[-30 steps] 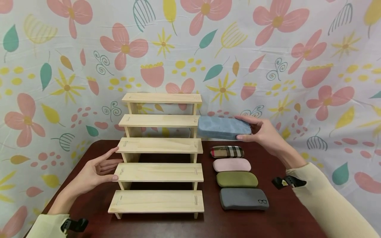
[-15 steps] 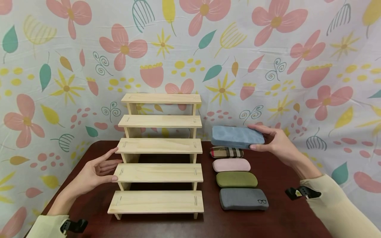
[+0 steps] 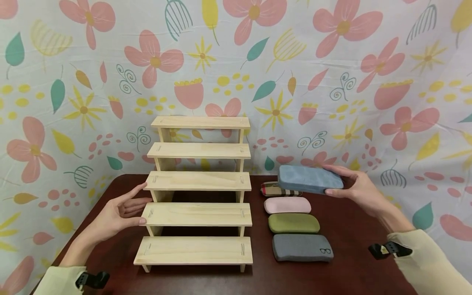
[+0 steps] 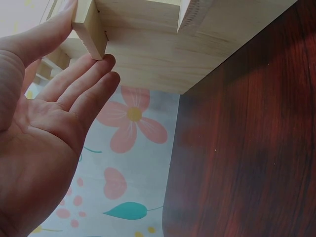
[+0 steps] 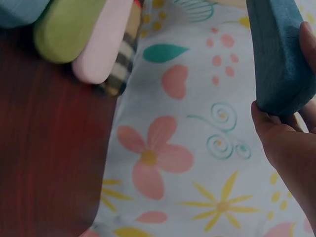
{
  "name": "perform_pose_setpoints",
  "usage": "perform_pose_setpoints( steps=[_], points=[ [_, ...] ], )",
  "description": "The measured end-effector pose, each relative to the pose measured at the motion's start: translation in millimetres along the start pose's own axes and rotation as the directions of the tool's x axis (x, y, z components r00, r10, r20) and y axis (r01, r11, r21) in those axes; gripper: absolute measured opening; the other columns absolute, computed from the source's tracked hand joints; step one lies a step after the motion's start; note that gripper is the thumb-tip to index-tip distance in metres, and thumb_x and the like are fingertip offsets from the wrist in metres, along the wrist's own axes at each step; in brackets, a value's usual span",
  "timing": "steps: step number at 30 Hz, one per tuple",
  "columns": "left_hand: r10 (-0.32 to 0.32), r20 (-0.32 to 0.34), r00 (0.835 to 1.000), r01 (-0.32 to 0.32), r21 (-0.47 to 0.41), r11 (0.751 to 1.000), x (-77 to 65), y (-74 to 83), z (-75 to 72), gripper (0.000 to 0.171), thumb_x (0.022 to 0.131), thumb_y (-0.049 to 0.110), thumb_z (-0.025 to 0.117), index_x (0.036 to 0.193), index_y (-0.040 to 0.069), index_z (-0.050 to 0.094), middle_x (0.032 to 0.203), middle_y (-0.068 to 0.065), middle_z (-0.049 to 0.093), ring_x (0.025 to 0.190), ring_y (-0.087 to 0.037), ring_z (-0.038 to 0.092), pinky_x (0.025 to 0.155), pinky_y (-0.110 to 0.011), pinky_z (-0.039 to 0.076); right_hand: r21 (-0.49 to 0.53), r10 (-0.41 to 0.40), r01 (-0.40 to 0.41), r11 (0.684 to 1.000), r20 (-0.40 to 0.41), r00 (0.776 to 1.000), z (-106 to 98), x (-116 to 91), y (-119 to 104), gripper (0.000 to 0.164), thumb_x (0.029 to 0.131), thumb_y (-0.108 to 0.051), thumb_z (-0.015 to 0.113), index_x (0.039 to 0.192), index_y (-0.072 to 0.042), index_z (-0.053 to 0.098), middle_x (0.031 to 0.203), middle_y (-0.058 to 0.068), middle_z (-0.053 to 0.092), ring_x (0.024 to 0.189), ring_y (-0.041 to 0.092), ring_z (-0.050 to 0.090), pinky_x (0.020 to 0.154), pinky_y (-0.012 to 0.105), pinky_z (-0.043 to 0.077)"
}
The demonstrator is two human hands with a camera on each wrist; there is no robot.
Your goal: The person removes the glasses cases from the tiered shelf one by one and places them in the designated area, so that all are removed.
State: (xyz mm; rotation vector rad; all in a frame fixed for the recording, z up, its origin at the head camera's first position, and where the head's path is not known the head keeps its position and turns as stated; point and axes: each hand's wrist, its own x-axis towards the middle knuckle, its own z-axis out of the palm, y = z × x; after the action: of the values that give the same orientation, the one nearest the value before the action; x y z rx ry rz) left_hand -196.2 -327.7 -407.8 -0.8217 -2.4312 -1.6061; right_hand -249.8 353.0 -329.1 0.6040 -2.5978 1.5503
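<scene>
My right hand holds a light-blue glasses case by its right end, thumb at the front and fingers behind. The case is in the air, partly covering a plaid glasses case. At the left my left hand is at the end of a pale wooden tiered stand. In the left wrist view its thumb and fingertips grip the end of one step board. Below the plaid case lie a pink case, a green case and a grey case with a glasses print.
The stand's several steps rise toward the back, bare of things. It stands on a dark red-brown table, with the row of cases to its right. A flower-patterned cloth hangs behind and along the sides.
My right hand has carried the light-blue case from beside the stand's upper steps to the right and lower, over the plaid case. My left hand has stayed on the stand.
</scene>
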Motion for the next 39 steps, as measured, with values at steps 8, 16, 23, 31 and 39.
perform_pose_setpoints(
  steps=[8, 16, 23, 31, 39],
  points=[
    [0.020, 0.009, 1.000, -0.020, -0.015, 1.000, 0.8, -0.3, 0.1, 0.099, 0.086, -0.013, 0.081, 0.168, 0.009, 0.029, 0.154, 0.012, 0.054, 0.131, -0.014, 0.062, 0.094, -0.026, 0.057, -0.041, 0.036, -0.036, 0.998, -0.017, 0.999, -15.9, -16.4, 28.6, 0.073, 0.096, -0.008, 0.080, 0.161, -0.009, 0.046, 0.158, 0.013, 0.040, 0.116, 0.004, 0.059, 0.086, 0.018, 0.054],
    [0.008, 0.008, 1.000, -0.008, -0.016, 1.000, 1.2, 1.2, 0.2, 0.098, 0.086, -0.011, 0.081, 0.168, 0.009, 0.030, 0.149, 0.007, 0.059, 0.130, -0.014, 0.063, 0.093, -0.026, 0.058, -0.083, 0.089, -0.091, 0.992, -0.025, 0.996, -35.4, -32.7, 57.7, 0.074, 0.097, -0.011, 0.078, 0.162, -0.010, 0.044, 0.155, -0.003, 0.039, 0.118, -0.007, 0.053, 0.086, 0.015, 0.051],
    [0.013, 0.006, 1.000, -0.013, -0.008, 1.000, 0.7, 1.1, 0.2, 0.098, 0.086, -0.011, 0.081, 0.167, 0.009, 0.030, 0.149, -0.005, 0.061, 0.130, -0.015, 0.063, 0.093, -0.028, 0.058, -0.139, 0.116, -0.121, 0.983, -0.044, 0.992, -48.9, -42.5, 78.9, 0.073, 0.097, -0.011, 0.079, 0.161, -0.009, 0.045, 0.149, -0.008, 0.045, 0.108, -0.003, 0.059, 0.080, 0.018, 0.054],
    [0.014, 0.008, 1.000, -0.014, -0.002, 1.000, 1.0, 1.7, 0.2, 0.097, 0.086, -0.011, 0.081, 0.167, 0.009, 0.031, 0.148, -0.020, 0.059, 0.130, -0.015, 0.063, 0.093, -0.028, 0.058, -0.146, 0.182, -0.184, 0.972, -0.033, 0.983, -56.4, -51.1, 99.0, 0.075, 0.099, -0.015, 0.078, 0.164, -0.014, 0.041, 0.167, 0.007, 0.033, 0.115, -0.012, 0.052, 0.083, 0.016, 0.052],
    [0.017, 0.007, 1.000, -0.017, -0.001, 1.000, 0.9, 1.8, 0.3, 0.097, 0.086, -0.012, 0.081, 0.167, 0.008, 0.031, 0.146, -0.027, 0.057, 0.129, -0.015, 0.064, 0.094, -0.027, 0.058, -0.165, 0.252, -0.254, 0.953, -0.037, 0.967, -63.6, -55.9, 113.5, 0.075, 0.099, -0.018, 0.078, 0.164, -0.012, 0.040, 0.158, 0.028, 0.030, 0.109, -0.012, 0.049, 0.080, 0.016, 0.051]
  ],
)
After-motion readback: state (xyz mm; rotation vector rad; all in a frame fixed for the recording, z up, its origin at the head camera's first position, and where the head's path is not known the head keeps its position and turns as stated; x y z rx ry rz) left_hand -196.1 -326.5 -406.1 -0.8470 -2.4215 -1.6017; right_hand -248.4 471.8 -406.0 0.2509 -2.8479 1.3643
